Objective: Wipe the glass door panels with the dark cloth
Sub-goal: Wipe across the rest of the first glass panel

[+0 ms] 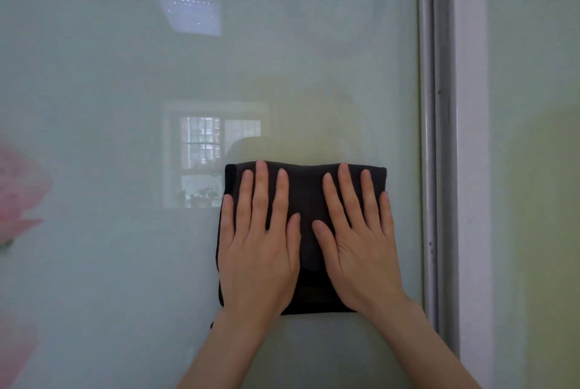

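Note:
A frosted pale-green glass door panel point(125, 74) fills most of the view. A folded dark cloth point(306, 197) lies flat against it near the panel's right edge. My left hand point(260, 247) presses on the cloth's left half with fingers spread and pointing up. My right hand point(361, 244) presses on the right half the same way. Both palms lie flat on the cloth, and neither hand curls around it. The cloth's lower middle shows between my wrists.
A grey metal frame strip point(434, 137) runs vertically just right of the cloth. Beyond it is a white jamb point(470, 168) and a second panel point(539, 168). The glass reflects a window point(216, 153). A pink shape point(18, 194) shows at the left edge.

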